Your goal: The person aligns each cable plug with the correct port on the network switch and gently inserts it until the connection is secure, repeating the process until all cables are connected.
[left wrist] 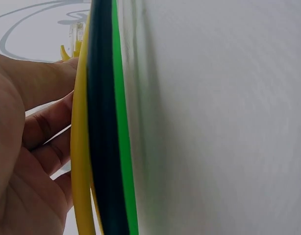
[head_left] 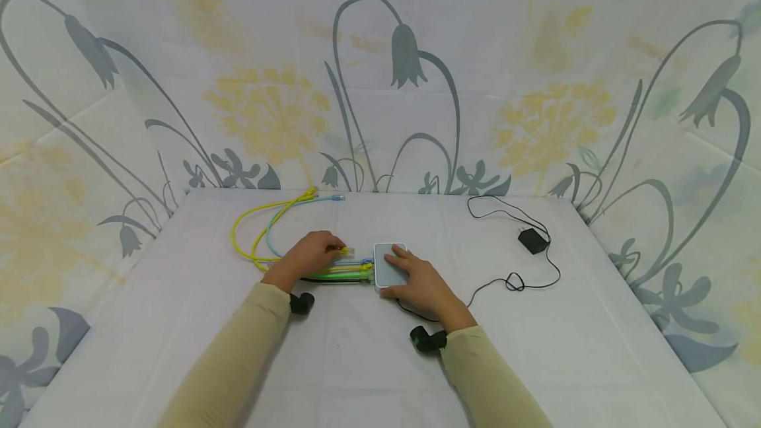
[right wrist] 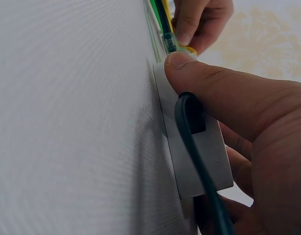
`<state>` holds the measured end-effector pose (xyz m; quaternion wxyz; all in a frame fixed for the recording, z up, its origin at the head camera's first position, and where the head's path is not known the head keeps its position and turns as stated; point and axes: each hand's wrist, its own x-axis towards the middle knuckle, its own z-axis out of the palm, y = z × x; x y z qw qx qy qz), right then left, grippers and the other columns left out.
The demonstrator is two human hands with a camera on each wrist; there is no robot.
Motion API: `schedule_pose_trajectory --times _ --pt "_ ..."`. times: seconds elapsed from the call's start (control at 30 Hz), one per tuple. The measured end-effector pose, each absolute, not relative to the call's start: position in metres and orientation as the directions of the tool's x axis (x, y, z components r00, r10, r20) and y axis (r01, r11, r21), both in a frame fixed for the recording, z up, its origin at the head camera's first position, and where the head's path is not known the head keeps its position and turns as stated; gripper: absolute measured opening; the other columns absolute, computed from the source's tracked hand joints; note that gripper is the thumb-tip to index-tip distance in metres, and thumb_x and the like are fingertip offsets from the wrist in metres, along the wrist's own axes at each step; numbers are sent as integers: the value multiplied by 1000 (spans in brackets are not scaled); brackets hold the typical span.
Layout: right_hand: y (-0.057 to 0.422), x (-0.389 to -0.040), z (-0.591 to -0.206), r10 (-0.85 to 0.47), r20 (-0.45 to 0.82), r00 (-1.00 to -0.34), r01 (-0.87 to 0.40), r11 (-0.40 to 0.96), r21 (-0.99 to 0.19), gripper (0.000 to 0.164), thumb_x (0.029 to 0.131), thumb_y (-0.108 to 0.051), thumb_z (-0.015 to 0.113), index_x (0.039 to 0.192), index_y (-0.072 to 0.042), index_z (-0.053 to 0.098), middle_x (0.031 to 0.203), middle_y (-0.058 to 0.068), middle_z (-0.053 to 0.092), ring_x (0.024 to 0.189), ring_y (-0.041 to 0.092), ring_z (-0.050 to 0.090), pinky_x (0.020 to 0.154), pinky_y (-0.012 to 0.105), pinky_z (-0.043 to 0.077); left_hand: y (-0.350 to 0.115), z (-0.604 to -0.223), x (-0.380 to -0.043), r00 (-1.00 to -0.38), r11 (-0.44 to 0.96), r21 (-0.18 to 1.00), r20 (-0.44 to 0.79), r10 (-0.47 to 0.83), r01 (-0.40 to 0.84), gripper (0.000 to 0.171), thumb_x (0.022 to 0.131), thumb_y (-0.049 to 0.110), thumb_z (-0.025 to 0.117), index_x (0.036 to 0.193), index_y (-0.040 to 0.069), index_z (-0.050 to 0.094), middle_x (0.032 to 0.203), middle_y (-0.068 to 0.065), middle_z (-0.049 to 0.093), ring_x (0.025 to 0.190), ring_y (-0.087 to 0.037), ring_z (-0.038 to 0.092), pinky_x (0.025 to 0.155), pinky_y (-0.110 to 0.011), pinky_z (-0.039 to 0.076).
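My left hand point(head_left: 309, 256) pinches a yellow network cable by its clear-tipped plug point(head_left: 347, 251), just left of a small white-edged grey network switch point(head_left: 386, 268). The plug's clear tip point(left wrist: 80, 32) shows past the thumb in the left wrist view. My right hand point(head_left: 421, 283) grips the switch, thumb along its near side and fingers over its top. Blue, yellow, green and black network cables point(head_left: 339, 276) run side by side to the switch's left face. In the right wrist view a dark power cord point(right wrist: 193, 142) enters the switch's white side point(right wrist: 209, 161).
A black power adapter point(head_left: 532, 241) lies to the right, its thin cord looping over the white tablecloth point(head_left: 594, 322). Yellow cable loops point(head_left: 238, 223) and a light-blue plug point(head_left: 337, 197) lie at the back left. Flower-patterned cloth point(head_left: 380, 117) stands behind the table.
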<state>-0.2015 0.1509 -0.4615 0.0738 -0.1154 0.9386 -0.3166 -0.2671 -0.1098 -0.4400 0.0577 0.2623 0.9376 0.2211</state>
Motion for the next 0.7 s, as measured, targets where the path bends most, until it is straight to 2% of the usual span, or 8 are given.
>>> schedule_pose_trajectory --times 0.7 --pt "152 -203 -464 -280 -49 -959 -195 772 -605 77 77 -50 77 145 -30 47 158 -12 28 147 25 28 115 47 33 -92 -440 -269 -844 762 452 -36 536 464 24 96 17 60 115 9 72 108 -5 69 103 -22 63 92 -38 52"
